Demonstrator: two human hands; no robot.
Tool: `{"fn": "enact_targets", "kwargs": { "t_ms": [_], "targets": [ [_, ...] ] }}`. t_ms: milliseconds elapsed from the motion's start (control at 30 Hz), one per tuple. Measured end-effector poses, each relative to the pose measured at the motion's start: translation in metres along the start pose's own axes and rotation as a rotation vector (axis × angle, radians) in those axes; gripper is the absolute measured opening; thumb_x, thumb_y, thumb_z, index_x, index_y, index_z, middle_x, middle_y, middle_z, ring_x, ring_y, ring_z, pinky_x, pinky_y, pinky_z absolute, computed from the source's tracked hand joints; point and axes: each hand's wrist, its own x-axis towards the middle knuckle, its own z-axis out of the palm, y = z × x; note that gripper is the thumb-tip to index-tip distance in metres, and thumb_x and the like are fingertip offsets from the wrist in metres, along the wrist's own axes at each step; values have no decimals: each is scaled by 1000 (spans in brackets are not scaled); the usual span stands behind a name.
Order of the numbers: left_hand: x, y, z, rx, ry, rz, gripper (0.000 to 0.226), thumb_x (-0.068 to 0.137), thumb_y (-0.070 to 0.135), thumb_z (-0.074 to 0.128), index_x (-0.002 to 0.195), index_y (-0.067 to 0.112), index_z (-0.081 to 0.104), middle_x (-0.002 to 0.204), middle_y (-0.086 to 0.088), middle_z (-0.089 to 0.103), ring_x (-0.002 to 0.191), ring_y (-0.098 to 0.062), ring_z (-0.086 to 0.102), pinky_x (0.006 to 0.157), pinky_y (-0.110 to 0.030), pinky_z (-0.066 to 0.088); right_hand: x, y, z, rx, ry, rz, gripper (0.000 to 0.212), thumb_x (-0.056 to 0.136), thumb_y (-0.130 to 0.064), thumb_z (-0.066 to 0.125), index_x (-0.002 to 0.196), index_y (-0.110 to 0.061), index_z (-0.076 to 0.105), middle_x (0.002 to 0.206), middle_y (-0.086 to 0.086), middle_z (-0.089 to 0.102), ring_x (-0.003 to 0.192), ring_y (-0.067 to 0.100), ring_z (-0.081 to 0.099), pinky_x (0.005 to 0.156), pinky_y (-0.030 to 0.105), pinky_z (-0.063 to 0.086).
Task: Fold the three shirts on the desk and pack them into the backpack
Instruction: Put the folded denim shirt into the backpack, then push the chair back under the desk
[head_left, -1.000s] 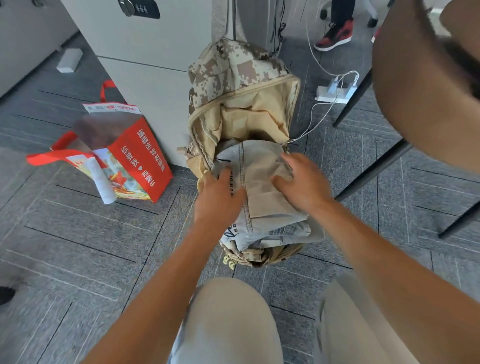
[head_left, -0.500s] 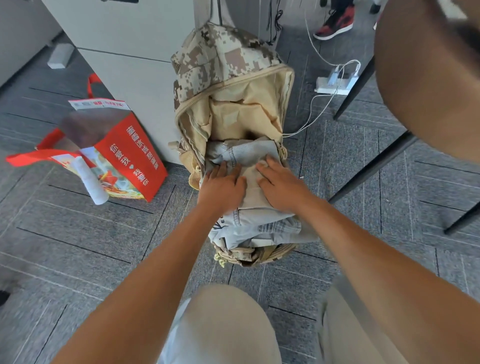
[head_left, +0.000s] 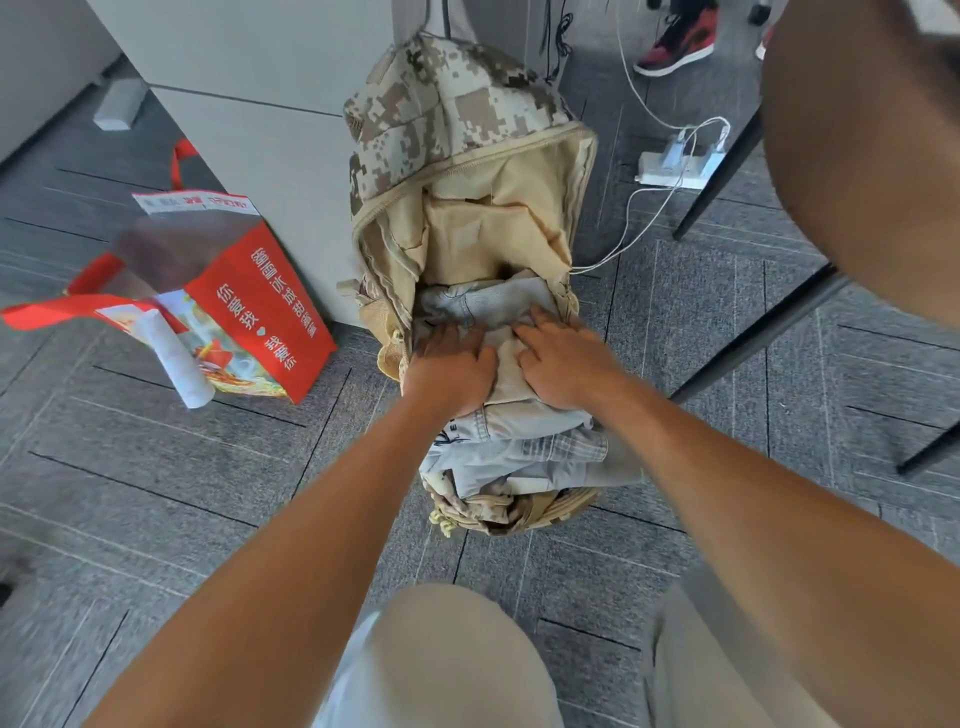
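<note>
Two hands: left hand (head_left: 451, 366) and right hand (head_left: 563, 362) press flat, fingers straight, on the folded shirts (head_left: 511, 431), gripping nothing
Shirts: stacked in the open backpack (head_left: 457, 130), near ends sticking out
Backpack: camouflage, on the floor against a white cabinet (head_left: 260, 104)
Left: red shopping bag (head_left: 260, 312)
Far right: power strip (head_left: 680, 166)

The backpack (head_left: 457, 119) stands on the floor against a pale cabinet, desert camouflage outside, tan lining inside, its main flap zipped wide open and thrown back. In the mouth lies the stack of folded shirts (head_left: 519, 441), pale beige and grey, one with a checked pattern at its edge, another with dark lettering. The far end of the stack is tucked into the opening; the near end overhangs the lower lip.
</note>
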Motion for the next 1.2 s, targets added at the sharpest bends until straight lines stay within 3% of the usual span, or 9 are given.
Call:
{"fn": "enact_targets", "kwargs": {
  "t_ms": [200, 333, 400, 500, 700, 800, 933, 1033, 1200],
  "targets": [
    [-29, 6, -14, -14, 57, 10, 54, 109, 39, 31, 161, 24, 34, 167, -18, 29, 152, -37, 29, 123, -48, 29, -23, -9, -7, 22, 63, -6, 57, 110, -37, 25, 165, -20, 25, 174, 6, 15, 160, 22, 14, 129, 47, 12],
    [-71, 18, -50, 20, -155, -55, 64, 107, 38, 39, 163, 14, 21, 157, -25, 39, 141, -42, 43, 111, -53, 44, -67, -31, -47, 20, 16, 31, 48, 110, -38, 35, 153, -20, 45, 171, 5, 26, 153, 30, 32, 122, 49, 31],
    [-104, 29, -86, 19, -226, -84, 62, 106, 42, 45, 160, 14, 32, 154, -21, 44, 132, -38, 54, 106, -50, 51, -96, -45, -78, 15, -16, 49, 47, 110, -39, 40, 152, -19, 46, 168, 5, 31, 149, 30, 39, 119, 49, 37],
    [-162, 47, -151, 45, -239, -100, 59, 107, 44, 45, 158, 17, 38, 166, -16, 28, 142, -39, 46, 113, -53, 45, -142, -70, -140, 22, -32, 41, 49, 109, -44, 42, 154, -26, 41, 167, 0, 33, 144, 29, 47, 115, 50, 44],
    [-307, 82, -309, -41, -168, -164, 50, 103, 40, 47, 150, 23, 48, 155, -6, 47, 138, -32, 48, 105, -55, 50, -243, -138, -303, -39, -79, -19, 46, 108, -38, 45, 149, -17, 47, 155, 6, 50, 140, 28, 50, 119, 51, 37],
    [-399, 104, -378, -107, -120, -230, 48, 104, 35, 47, 149, 20, 48, 149, -9, 52, 136, -33, 50, 105, -53, 50, -304, -185, -370, -108, -88, -94, 39, 106, -37, 47, 135, -12, 54, 132, 8, 62, 122, 30, 60, 107, 48, 47],
    [-518, 120, -426, -158, -51, -379, 50, 103, 39, 48, 150, 22, 48, 151, -8, 51, 137, -33, 49, 106, -55, 50, -381, -242, -421, -204, -78, -252, 45, 103, -45, 45, 126, -9, 60, 118, 10, 68, 106, 32, 67, 89, 45, 56],
    [-600, 120, -434, -222, 9, -521, 49, 104, 40, 49, 151, 25, 47, 151, -9, 50, 138, -31, 48, 107, -51, 49, -428, -283, -434, -241, -104, -381, 47, 105, -45, 44, 138, -13, 56, 130, 8, 66, 114, 30, 65, 81, 38, 49],
    [-737, 98, -444, -276, 79, -726, 48, 100, 41, 41, 143, 23, 54, 145, -7, 55, 133, -29, 51, 105, -51, 49, -496, -373, -433, -243, -203, -563, 51, 105, -47, 47, 146, -17, 52, 145, 5, 60, 127, 31, 61, 98, 44, 53]
  ]
}}
